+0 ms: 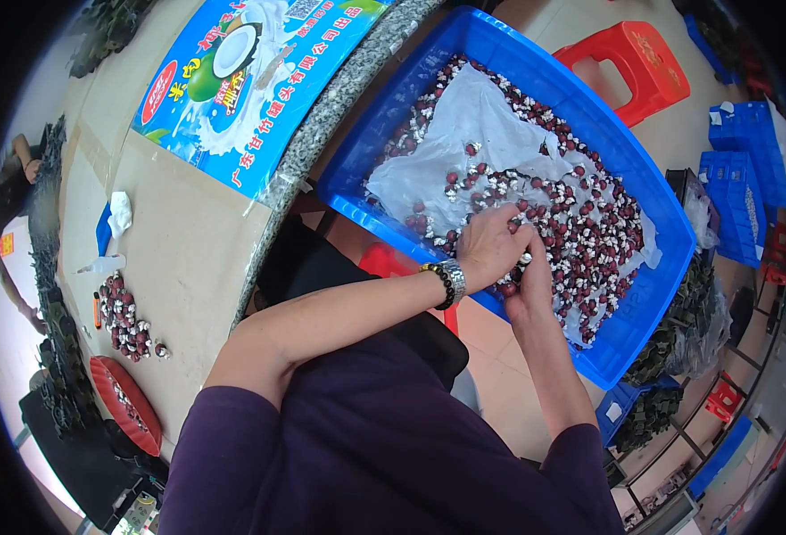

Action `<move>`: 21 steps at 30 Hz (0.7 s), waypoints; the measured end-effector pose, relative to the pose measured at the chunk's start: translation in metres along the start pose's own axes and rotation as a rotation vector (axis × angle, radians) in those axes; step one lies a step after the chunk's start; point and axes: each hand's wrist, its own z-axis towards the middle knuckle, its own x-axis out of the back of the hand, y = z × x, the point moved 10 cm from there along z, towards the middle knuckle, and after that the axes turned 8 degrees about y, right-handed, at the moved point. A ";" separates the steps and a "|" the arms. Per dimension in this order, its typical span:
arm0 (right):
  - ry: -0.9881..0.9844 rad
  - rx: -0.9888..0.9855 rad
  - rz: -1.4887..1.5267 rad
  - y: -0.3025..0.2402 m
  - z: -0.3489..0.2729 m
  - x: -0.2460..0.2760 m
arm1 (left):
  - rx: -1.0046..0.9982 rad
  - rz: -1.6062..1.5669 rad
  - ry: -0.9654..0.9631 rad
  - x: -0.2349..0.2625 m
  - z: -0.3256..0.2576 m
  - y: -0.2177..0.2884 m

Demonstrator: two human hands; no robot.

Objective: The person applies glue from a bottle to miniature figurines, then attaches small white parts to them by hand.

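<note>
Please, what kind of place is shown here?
Probably a small workshop for sorting or packing by hand. Both hands dig in a blue crate of small dark red pieces, more pieces lie on the table, and blue bins are stacked nearby.

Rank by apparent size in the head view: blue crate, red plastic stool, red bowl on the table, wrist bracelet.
1. blue crate
2. red plastic stool and red bowl: look alike, at differing distances from the camera, so unranked
3. bracelet

Both forearms reaching forward, left hand (491,245) curled (banded wrist), right hand (529,281) beneath it, fingers bent
</note>
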 end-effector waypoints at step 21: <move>-0.584 0.328 -0.103 -0.046 -0.183 -0.194 | -0.291 -0.248 0.676 0.252 -0.070 0.084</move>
